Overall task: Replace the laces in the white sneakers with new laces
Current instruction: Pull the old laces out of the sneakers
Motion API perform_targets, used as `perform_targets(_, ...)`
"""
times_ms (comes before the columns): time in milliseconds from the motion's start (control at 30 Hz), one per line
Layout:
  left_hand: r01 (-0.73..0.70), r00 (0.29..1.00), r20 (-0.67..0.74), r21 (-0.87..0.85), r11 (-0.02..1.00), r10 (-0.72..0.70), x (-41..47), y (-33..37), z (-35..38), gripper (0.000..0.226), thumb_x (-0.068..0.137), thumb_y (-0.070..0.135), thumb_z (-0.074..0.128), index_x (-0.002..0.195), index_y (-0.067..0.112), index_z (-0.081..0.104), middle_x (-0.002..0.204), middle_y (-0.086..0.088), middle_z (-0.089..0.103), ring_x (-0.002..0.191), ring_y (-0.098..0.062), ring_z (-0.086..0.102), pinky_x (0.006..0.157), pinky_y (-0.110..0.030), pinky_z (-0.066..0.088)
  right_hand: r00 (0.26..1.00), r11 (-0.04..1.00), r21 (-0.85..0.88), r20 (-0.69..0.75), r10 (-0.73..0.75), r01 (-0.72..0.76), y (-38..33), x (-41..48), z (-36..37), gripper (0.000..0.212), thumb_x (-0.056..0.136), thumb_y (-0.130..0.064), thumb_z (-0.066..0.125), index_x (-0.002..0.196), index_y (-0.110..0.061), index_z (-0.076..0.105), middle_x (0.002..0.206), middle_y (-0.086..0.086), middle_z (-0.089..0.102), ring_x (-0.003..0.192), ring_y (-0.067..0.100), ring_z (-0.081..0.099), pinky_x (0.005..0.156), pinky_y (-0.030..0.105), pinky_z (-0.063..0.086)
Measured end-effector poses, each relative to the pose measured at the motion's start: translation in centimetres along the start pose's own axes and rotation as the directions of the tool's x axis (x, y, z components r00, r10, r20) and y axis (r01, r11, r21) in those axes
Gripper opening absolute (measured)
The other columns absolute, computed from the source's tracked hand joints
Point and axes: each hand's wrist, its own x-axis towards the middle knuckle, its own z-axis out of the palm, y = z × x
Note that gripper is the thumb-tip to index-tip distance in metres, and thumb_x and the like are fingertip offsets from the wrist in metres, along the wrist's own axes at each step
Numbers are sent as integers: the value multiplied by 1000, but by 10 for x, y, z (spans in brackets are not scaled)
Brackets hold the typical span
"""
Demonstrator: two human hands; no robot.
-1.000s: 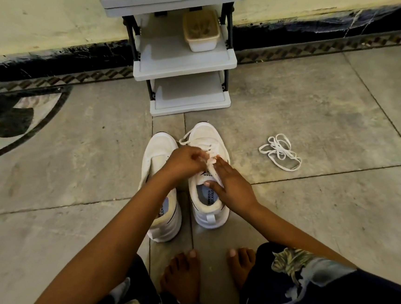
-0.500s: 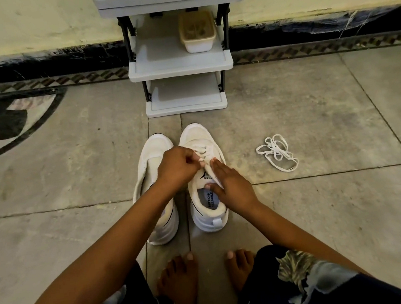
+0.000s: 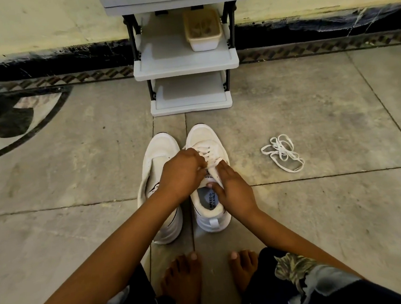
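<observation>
Head view: right sneaker [image 3: 214, 223] upright on the stone floor [image 3: 321, 214], toe pointing away from the person, with a lace [image 3: 206, 150] crossed through its forward eyelets. Upper eyelets hidden under the hands. Just beside it, left sneaker [image 3: 157, 153], partly covered by a forearm, with no lace on the part showing.

Over the lacing, left hand [image 3: 182, 173], fingers curled down and closed on the lace about midway along the throat; exact pinch point hidden. At the mouth of the same sneaker, right hand [image 3: 234, 187], thumb at the opening, fingers laid on top, pinching the tongue [image 3: 211, 172] between them.

Well apart to the right, a loose lace [image 3: 282, 154] in a tangled bundle on the floor. Old or new: cannot tell. Beyond the toes, a grey shoe rack [image 3: 184, 63] against the wall, with a pale tub [image 3: 203, 30] on its middle shelf. Nearest the camera, bare feet [image 3: 182, 277] behind the heels.

Judged from this: midway at best. One sneaker apparently stripped, the other in hand, either being unthreaded or being threaded; impossible to say which. Left to do in either case: finish this lacing, lace the bare sneaker, tie off both. Only one loose bundle in sight, so the second spare lace not accounted for.
</observation>
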Motion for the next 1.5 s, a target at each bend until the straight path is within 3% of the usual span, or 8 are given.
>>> perform_targets(167, 59, 989, -110, -296, 953, -95, 6, 11, -6, 16, 87, 19, 62, 94, 7, 70, 107, -6, 64, 97, -20, 58, 78, -28, 43, 1000, 999, -37, 11, -20, 21, -1, 0, -2, 57, 98, -35, 42, 149, -17, 22, 156, -1, 23, 138, 17, 30, 106, 27, 30)
perform_targets(333, 82, 968, -34, -895, 439, -250, 7, 23, -30, 5, 83, 11, 68, 87, 13, 71, 90, -3, 69, 63, -6, 57, 61, -15, 46, 1000, 998, -57, 8, -8, 9, 1, 1, -2, 61, 98, -38, 41, 150, -19, 16, 156, -3, 19, 139, 16, 28, 105, 27, 32)
perform_targets(500, 92, 996, 21, -343, 935, -90, 5, 0, -11, 34, 81, 15, 67, 115, 16, 66, 122, -1, 61, 104, -21, 59, 90, -28, 45, 1000, 999, -41, 13, -2, 2, 2, 0, -1, 62, 97, -38, 42, 150, -18, 16, 157, -3, 18, 140, 14, 27, 106, 24, 28)
perform_targets(667, -17, 998, -61, -3, 1000, 17, 1, 0, 6, 28, 92, 27, 52, 112, 11, 64, 115, -7, 51, 108, -24, 51, 78, -39, 48, 1000, 999, -41, 0, -5, 5, 1, -1, 0, 61, 98, -38, 42, 149, -18, 18, 157, -2, 19, 140, 15, 27, 106, 24, 29)
perform_targets(933, -13, 973, -127, -862, 507, -191, 7, 26, -40, 9, 80, 7, 70, 76, 14, 67, 80, -7, 61, 74, -18, 55, 73, -28, 44, 1000, 993, -120, -13, -25, 23, 1, 2, 1, 57, 98, -40, 38, 149, -18, 23, 155, 0, 26, 136, 18, 33, 104, 26, 33)
perform_targets(1133, 39, 997, -55, -322, 946, -59, 12, 8, -27, 37, 81, 18, 68, 119, 19, 63, 108, -5, 57, 96, -20, 57, 81, -26, 46, 1000, 993, -118, 1, -13, 13, 1, 0, -1, 59, 98, -40, 38, 149, -19, 18, 156, -1, 21, 138, 16, 31, 105, 25, 31)
perform_targets(1333, 45, 996, -76, -14, 999, -46, -2, 4, 7, 23, 90, 24, 53, 106, 12, 65, 112, -5, 50, 104, -24, 52, 70, -34, 46, 1000, 996, -89, -15, -20, 18, -1, -1, -1, 58, 98, -38, 39, 149, -16, 20, 155, 1, 25, 137, 18, 33, 104, 27, 33)
perform_targets(1500, 111, 979, -85, -541, 834, -185, 4, 13, -5, 8, 81, 13, 70, 84, 5, 70, 93, -7, 62, 86, -16, 58, 78, -30, 45, 1000, 991, -131, -22, -17, 14, -2, 0, -2, 57, 98, -41, 36, 148, -15, 24, 152, 3, 31, 136, 19, 35, 105, 27, 33)
